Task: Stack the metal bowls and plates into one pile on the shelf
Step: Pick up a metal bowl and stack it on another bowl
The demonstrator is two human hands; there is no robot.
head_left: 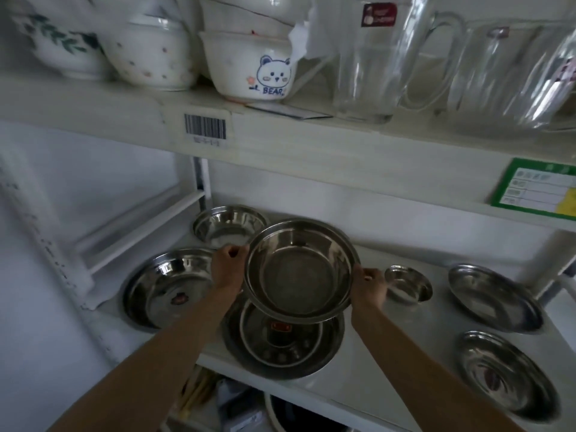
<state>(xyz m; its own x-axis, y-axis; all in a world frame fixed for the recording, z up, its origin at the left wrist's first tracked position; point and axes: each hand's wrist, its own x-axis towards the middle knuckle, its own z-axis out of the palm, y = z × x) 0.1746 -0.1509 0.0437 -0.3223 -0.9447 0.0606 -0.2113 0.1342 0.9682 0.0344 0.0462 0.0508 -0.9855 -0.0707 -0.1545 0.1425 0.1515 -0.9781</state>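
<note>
Both hands hold a large metal bowl [300, 271] by its rim, tilted toward me above a wide metal plate [282, 347] that lies at the white shelf's [389, 353] front edge. My left hand [228, 268] grips the bowl's left rim, my right hand [371, 286] its right rim. Another big metal bowl [165, 283] sits to the left, and a deeper metal bowl [226, 224] stands behind it. To the right are a small metal bowl [408, 283], a metal plate [495, 297] and a second metal plate [506, 374] near the front.
The upper shelf [280, 141] hangs close above and carries ceramic bowls [249, 63] and glass jugs [371, 60]. A green label [536, 188] is stuck on its edge at right. A white wall [46, 244] bounds the left. Below the shelf lie more items, dim and unclear.
</note>
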